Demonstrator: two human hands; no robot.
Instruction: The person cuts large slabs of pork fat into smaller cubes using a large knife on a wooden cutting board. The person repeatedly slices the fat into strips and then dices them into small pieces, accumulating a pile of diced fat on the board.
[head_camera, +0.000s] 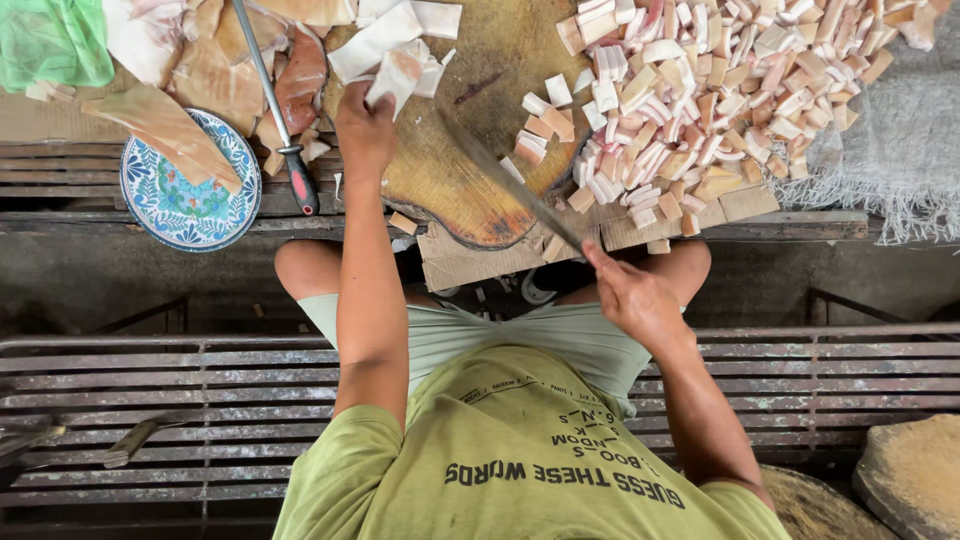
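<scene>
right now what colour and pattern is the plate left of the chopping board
In the head view, the round plate is blue and white with a floral pattern.

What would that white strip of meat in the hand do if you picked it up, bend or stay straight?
Probably bend: the strip of pork fat already droops from the left hand. It looks pale and glossy, so likely slippery. Being thin, it seems light. The right hand holds the knife.

Patterned plate (190, 205), sharpening steel (275, 110), green bag (50, 40), metal bench (200, 400).
</scene>
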